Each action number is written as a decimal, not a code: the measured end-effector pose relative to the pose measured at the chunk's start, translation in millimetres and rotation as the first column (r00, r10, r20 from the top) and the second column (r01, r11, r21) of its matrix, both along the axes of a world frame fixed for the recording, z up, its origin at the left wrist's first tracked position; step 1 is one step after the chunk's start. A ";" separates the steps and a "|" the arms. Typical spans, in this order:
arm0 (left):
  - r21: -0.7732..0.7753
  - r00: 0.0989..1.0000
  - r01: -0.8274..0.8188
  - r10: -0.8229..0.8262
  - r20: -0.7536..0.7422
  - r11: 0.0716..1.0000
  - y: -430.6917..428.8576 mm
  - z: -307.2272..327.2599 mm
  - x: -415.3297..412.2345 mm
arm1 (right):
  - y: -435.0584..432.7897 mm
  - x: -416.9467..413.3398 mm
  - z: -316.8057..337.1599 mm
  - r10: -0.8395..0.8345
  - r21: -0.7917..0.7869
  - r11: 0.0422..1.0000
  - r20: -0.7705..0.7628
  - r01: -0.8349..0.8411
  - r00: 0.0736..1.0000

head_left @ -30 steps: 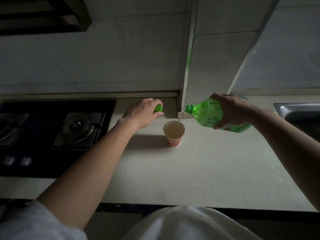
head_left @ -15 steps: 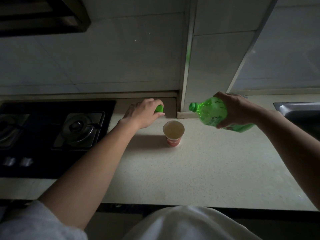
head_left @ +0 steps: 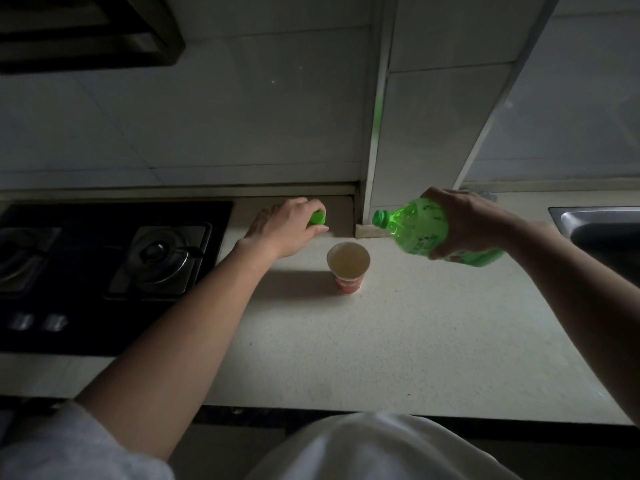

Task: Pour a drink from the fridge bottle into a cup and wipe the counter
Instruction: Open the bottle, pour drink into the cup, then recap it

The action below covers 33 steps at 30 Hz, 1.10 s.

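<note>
The right hand [head_left: 464,223] is gripping the green bottle [head_left: 420,232], tilting it with its open neck pointing left, above and right of the cup [head_left: 348,266]. The left hand [head_left: 287,226] is pinching the green cap [head_left: 317,218]. The filled cup is standing upright on the table [head_left: 415,341], near the stove [head_left: 114,271].
</note>
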State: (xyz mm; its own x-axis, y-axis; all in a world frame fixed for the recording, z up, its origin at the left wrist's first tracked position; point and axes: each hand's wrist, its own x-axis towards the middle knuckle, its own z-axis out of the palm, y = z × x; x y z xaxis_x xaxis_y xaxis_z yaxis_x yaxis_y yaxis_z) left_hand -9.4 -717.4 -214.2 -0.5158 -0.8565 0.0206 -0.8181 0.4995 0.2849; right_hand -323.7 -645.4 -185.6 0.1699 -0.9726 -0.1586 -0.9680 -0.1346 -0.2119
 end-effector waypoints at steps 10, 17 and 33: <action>0.008 1.000 0.000 0.000 0.026 1.000 0.7 -0.6 1.0 | 1.7 4.1 0.5 0.004 0.015 1.000 -0.021 -0.003 1.000; 0.030 0.999 -0.028 0.027 0.022 0.999 0.4 -2.1 2.1 | 1.5 6.8 1.8 0.004 0.015 1.000 -0.027 -0.004 1.000; 0.041 1.000 -0.010 0.010 0.015 0.999 -2.0 -4.2 3.0 | 0.7 7.2 2.4 0.011 0.036 0.999 -0.022 -0.011 1.000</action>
